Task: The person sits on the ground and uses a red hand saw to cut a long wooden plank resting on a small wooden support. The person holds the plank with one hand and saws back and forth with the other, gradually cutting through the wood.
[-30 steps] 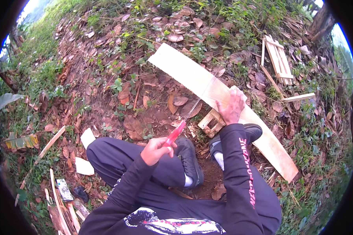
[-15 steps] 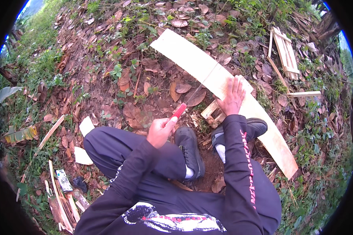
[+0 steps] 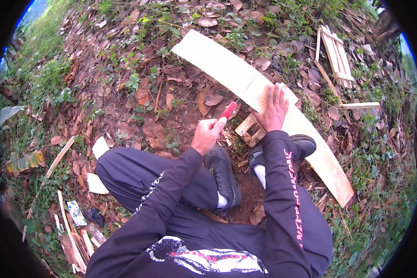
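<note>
My left hand (image 3: 208,134) is closed round the red handle of a thin-bladed saw (image 3: 229,110). The handle's tip comes close to the near edge of a long pale plank (image 3: 217,60); little of the blade shows there. A thin dark line (image 3: 251,83) crosses the plank ahead of the handle. To the right of that line, my right hand (image 3: 274,107) lies flat on the plank with its fingers stretched out. Under the plank's near edge sits a small wooden frame (image 3: 250,129), beside my right shoe (image 3: 303,147).
At the far right lie a slatted wooden piece (image 3: 337,58) and a loose batten (image 3: 359,105). Wood strips (image 3: 74,241) are heaped at the lower left, near a white-and-green packet (image 3: 76,213). Pale offcuts (image 3: 96,184) lie by my left knee. Leaves and weeds cover the ground.
My left hand has pushed the saw forward and to the right, toward the plank, so less blade shows. The plank's far end has shifted slightly left. My right hand stays flat on it.
</note>
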`<move>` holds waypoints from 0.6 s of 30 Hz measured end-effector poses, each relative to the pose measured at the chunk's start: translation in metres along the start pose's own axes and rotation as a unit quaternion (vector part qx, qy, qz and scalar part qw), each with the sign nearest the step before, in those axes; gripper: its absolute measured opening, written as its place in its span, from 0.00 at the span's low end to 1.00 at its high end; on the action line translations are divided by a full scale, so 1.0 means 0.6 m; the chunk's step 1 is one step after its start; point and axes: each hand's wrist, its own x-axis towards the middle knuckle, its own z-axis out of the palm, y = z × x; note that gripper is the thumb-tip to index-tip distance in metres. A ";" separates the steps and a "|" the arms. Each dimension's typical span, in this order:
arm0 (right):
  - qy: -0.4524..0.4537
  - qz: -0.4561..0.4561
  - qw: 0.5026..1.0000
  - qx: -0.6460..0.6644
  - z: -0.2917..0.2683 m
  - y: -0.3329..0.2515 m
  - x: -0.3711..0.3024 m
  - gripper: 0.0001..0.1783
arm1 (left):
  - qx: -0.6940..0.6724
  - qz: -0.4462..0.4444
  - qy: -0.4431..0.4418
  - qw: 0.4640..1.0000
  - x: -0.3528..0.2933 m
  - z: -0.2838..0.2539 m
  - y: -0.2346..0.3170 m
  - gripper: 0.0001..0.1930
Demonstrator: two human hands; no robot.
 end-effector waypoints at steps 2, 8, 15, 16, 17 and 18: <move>-0.008 0.003 1.000 0.000 0.003 0.005 -0.005 0.62 | -0.064 -0.020 -0.021 0.998 -0.014 -0.008 0.007 0.15; -0.018 0.007 1.000 0.002 -0.004 0.008 -0.013 0.62 | -0.059 0.059 -0.066 0.994 -0.069 -0.030 0.083 0.09; -0.059 -0.084 0.993 0.057 -0.059 0.041 0.022 0.50 | -0.034 0.143 -0.062 0.987 -0.209 -0.020 0.240 0.12; -0.042 -0.140 0.984 0.103 -0.051 0.084 0.035 0.46 | -0.007 0.138 -0.048 0.989 -0.224 -0.014 0.255 0.10; -0.028 -0.196 0.969 0.146 -0.054 0.110 0.040 0.43 | 0.005 0.145 -0.039 0.989 -0.234 -0.011 0.261 0.10; -0.026 -0.157 0.980 0.122 -0.090 0.089 0.045 0.29 | 0.026 0.154 -0.017 0.988 -0.246 -0.013 0.266 0.10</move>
